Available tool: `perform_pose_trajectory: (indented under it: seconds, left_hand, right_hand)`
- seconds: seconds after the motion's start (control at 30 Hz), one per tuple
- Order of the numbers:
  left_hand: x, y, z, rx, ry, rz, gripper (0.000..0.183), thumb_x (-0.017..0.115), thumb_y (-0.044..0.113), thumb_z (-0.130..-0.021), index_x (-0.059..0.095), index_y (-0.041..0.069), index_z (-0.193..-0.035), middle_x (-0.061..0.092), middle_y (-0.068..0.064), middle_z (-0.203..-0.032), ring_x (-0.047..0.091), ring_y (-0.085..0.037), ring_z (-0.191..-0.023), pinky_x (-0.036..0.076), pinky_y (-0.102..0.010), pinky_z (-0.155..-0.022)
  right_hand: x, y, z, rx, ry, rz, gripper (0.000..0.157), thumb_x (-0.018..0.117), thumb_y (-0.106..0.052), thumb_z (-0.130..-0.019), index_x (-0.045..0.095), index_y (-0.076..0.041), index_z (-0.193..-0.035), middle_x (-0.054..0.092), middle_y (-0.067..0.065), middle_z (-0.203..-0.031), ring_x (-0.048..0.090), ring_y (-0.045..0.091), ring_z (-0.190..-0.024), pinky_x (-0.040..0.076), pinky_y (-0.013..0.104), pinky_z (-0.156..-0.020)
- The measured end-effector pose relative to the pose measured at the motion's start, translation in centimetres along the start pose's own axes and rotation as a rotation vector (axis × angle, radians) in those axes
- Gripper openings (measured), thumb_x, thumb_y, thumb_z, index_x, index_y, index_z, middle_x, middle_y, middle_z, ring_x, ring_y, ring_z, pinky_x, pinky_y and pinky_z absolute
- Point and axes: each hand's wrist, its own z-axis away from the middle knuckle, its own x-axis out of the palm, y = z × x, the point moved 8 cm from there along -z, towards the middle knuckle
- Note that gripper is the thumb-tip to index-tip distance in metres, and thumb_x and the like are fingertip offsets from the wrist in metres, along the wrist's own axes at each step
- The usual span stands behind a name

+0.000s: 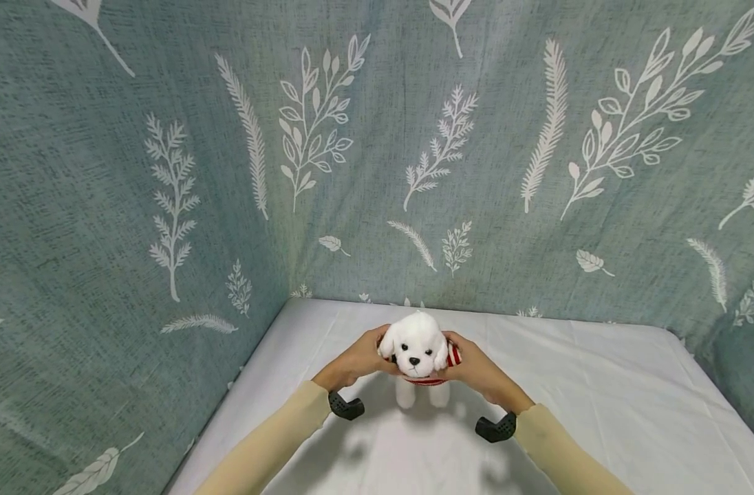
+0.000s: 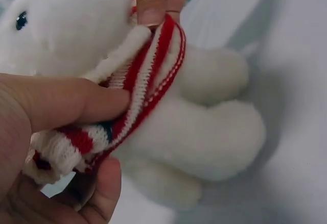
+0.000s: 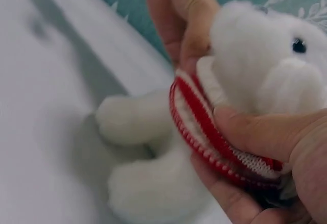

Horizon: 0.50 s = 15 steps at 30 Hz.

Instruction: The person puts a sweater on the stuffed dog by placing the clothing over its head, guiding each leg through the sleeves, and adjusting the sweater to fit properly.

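Note:
A white plush dog (image 1: 419, 344) faces the head camera, held between both hands, its legs hanging down toward the white sheet. It wears a red and white striped knitted sweater (image 2: 148, 76). My left hand (image 1: 361, 356) grips one side of the dog, the thumb pressed on the sweater under the head and the fingers curled behind. On the other side my right hand (image 1: 476, 364) pinches the sweater's edge between thumb and fingers, as the right wrist view shows. The dog's back is hidden in the head view.
A white sheet (image 1: 600, 385) covers the surface below, with shadows of the arms on it. Green-grey curtains (image 1: 377, 172) with white leaf prints stand behind and at the left. Black cameras, such as the right one (image 1: 496, 427), sit on both wrists.

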Motion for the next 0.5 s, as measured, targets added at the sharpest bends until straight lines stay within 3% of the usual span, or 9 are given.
perform_pose_trajectory:
  seconds: [0.33,0.5]
  left_hand:
    - [0.1,-0.8,-0.2,0.014,-0.012,-0.076,0.062,0.084,0.024,-0.073,0.057,0.027,-0.129,0.061,0.005,-0.122,0.056,-0.016,-0.112,0.046,-0.038,-0.091]
    - [0.7,-1.0,-0.1,0.078,-0.085,-0.064,0.066,0.084,0.018,-0.074,0.053,0.029,-0.132,0.058,0.005,-0.126,0.054,-0.016,-0.115,0.043,-0.038,-0.095]
  right_hand:
    - [-0.9,1.0,-0.2,-0.014,0.058,0.087,0.074,0.081,-0.011,-0.075,0.045,-0.02,-0.139,0.052,0.005,-0.133,0.051,0.028,-0.119,0.047,0.045,-0.089]
    - [-1.0,1.2,-0.1,-0.011,0.07,0.173,0.074,0.084,-0.022,-0.073,0.047,-0.027,-0.137,0.054,0.001,-0.131,0.054,0.023,-0.115,0.049,0.041,-0.086]
